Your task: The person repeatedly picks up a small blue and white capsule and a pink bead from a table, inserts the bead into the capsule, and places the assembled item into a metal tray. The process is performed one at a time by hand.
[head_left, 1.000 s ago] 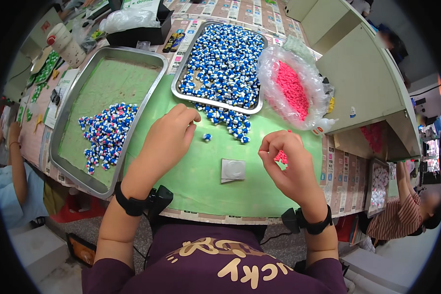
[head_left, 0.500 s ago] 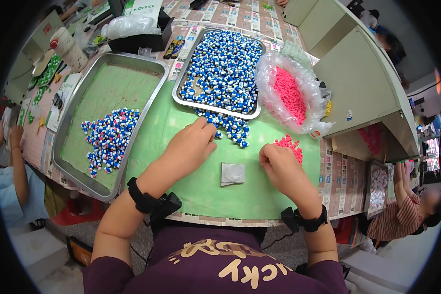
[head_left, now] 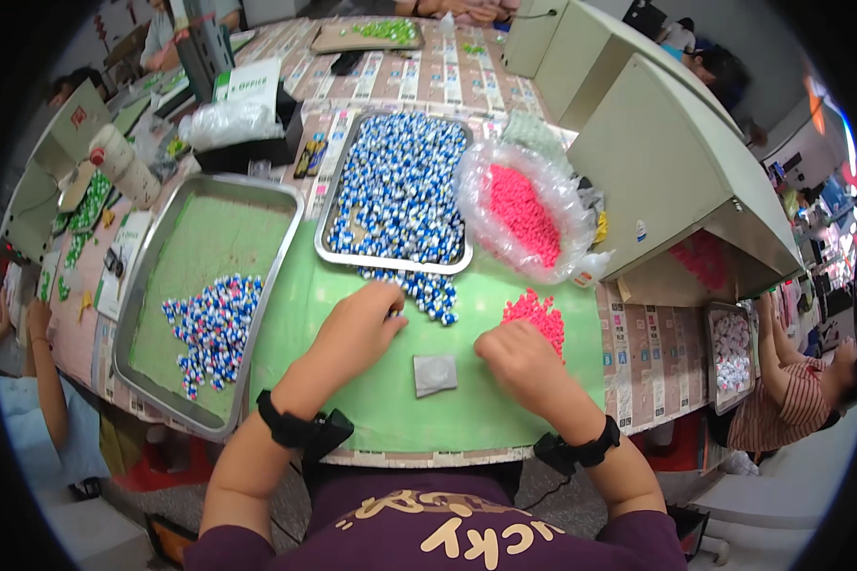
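Head view shows the person's left hand [head_left: 357,322] above a pale green sheet [head_left: 400,428] laid along the near edge of the paper-covered bench [head_left: 649,381], thumb and forefinger narrow about a small blue-and-white rounded piece [head_left: 397,313]; whether they grip it cannot be told. Toward the bench's right side, the right hand [head_left: 526,360] has its fingers bunched just beside a loose pile of bright pink bits [head_left: 543,322], their tips too hidden to tell if they hold anything. Between the hands, toward the near edge, lies a grey square pad with a pale round disc [head_left: 435,373]. As for progress, a modest heap of blue-and-white pieces mixed with pink [head_left: 214,328] sits in the near part of the left steel tray [head_left: 224,228], seemingly the finished share. Far more appears left: the middle steel tray [head_left: 390,265] is thickly filled with blue-and-white pieces, others spill past its near edge, and a clear plastic bag [head_left: 471,190] beyond the pile holds plenty of pink.
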{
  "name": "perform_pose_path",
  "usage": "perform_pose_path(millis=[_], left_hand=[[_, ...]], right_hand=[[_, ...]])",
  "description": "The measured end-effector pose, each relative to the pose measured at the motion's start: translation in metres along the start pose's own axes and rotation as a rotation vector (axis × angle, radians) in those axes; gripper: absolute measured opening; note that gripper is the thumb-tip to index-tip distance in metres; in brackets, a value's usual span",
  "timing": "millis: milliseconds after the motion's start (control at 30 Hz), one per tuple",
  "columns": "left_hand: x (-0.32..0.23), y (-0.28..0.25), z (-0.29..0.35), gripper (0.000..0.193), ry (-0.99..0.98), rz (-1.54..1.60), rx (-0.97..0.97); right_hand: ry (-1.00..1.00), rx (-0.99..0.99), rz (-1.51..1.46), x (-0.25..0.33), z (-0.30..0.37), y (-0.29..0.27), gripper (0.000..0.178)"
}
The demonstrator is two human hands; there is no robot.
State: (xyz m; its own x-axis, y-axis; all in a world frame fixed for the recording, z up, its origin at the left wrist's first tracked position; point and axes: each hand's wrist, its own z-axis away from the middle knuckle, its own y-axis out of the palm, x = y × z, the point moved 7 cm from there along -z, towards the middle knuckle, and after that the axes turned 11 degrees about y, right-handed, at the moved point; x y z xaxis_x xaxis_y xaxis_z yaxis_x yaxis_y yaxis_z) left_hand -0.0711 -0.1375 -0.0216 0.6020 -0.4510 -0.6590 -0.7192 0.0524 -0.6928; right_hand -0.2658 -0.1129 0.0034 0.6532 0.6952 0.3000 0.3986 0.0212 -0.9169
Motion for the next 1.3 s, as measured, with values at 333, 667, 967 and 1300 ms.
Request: perform_pose_path(millis=[333, 667, 967, 1300], left_hand=[[-0.057, -0.032, 0.026, 0.015, -0.116, 0.621, -0.044], [-0.078, 0.007, 0.037, 0.02, -0.265, 1.037, -0.01], [-0.078, 0.008, 0.046, 0.018, -0.263, 1.21, 0.111], [-0.076, -0.005, 0.052, 0.012, -0.164, 1.199, 0.025]], right_hand=[[-0.048, -0.046, -0.117, -0.013, 0.013, -0.002, 0.016], [0.036, -0.246, -0.631, 0.046, -0.013, -0.07, 0.023], [-0.063, -0.183, -0.59, 0.066, -0.006, -0.07, 0.025], [0.063, -0.12, -0.698, 0.08, -0.01, -0.065, 0.026]])
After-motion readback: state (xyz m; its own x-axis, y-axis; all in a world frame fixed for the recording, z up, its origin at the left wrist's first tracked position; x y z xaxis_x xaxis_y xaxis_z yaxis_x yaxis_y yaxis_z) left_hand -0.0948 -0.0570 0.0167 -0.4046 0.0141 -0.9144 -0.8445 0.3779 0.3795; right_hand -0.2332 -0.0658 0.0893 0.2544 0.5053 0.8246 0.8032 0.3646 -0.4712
